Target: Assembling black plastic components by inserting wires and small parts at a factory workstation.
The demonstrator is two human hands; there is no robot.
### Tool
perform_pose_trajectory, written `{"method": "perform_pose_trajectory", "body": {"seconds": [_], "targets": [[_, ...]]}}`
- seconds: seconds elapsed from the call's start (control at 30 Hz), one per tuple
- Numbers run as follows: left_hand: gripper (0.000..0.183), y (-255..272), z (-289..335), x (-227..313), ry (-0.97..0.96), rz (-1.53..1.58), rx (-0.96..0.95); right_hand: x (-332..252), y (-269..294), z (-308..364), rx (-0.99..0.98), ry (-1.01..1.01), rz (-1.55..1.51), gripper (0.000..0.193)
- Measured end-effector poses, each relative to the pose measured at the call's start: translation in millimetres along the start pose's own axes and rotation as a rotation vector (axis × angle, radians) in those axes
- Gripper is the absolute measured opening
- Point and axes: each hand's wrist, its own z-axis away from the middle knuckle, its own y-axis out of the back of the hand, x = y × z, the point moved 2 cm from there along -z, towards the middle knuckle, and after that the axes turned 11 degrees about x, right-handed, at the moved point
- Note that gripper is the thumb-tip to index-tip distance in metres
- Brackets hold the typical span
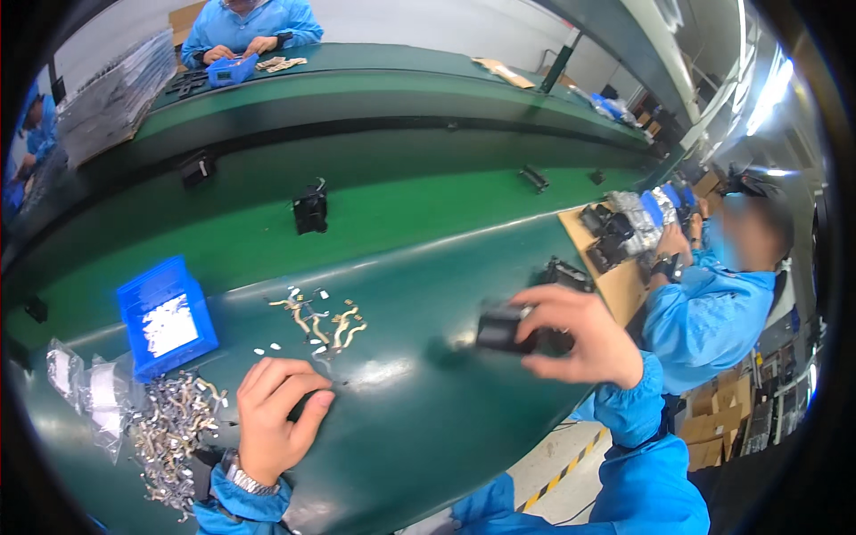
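Above the green worktable (pixel 401 446), my right hand (pixel 584 339) grips a small black boxy part (pixel 501 328) between thumb and fingers, slightly blurred. My left hand (pixel 276 410) rests on the table with bent fingers, thumb apart from them, and nothing visible in it. Just beyond it lie several short cream-coloured cable pieces (pixel 343 325) and small white bits. A heap of small cables with connectors (pixel 174 428) spreads to the left of that hand. Behind the right hand sit more black parts (pixel 569 275).
A blue bin (pixel 209 332) of small white pieces stands at left, beside clear plastic bags (pixel 105 397). Beyond the table edge, a green conveyor belt (pixel 392 207) carries black parts (pixel 310 209). A co-worker (pixel 713 308) handles foil-wrapped items at right; another person (pixel 250 31) works opposite.
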Motion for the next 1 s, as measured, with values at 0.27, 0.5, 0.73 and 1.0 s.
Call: {"method": "perform_pose_trajectory", "body": {"seconds": [0.27, 0.5, 0.73, 1.0], "targets": [[0.007, 0, -7, 4, 0.015, 0.024, 0.067, -25, -132, -54, -0.471, 0.308, -0.526, 0.030], [0.009, 3, -7, 1, 0.026, -0.007, 0.090, -22, -175, -64, -0.134, 0.386, -0.705, 0.039], [0.021, 1, -13, 2, -0.051, 0.015, -0.197, -27, -156, -62, -0.240, 0.200, -0.616, 0.040], [0.015, -7, -4, 0, -0.029, -0.067, -0.231, -32, -146, -63, -0.128, 0.377, -0.569, 0.062]]}}
